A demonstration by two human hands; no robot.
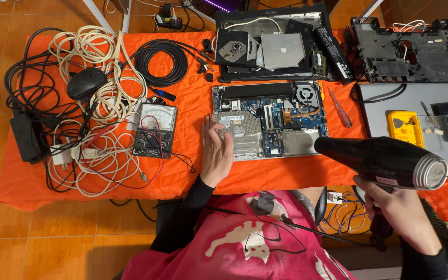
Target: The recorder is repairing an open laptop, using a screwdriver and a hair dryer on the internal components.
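Holding a black hair dryer by its handle, the right hand has its fingers wrapped shut around the grip, below and right of the motherboard. The dryer's barrel lies across the board's lower right corner, with its metal-ringed end turned away to the right. The left hand lies flat and open on the board's left edge, fingers spread and gripping nothing, seemingly steadying it.

The step in hand looks like work with the dryer on the bare board, which sits mid-counter on the orange cloth. A red screwdriver lies just right of the board, a multimeter well to its left among tangled cables, and a gutted laptop shell just behind it. Any next move calls for swinging the barrel over the board while the flat hand keeps clear of the airflow.
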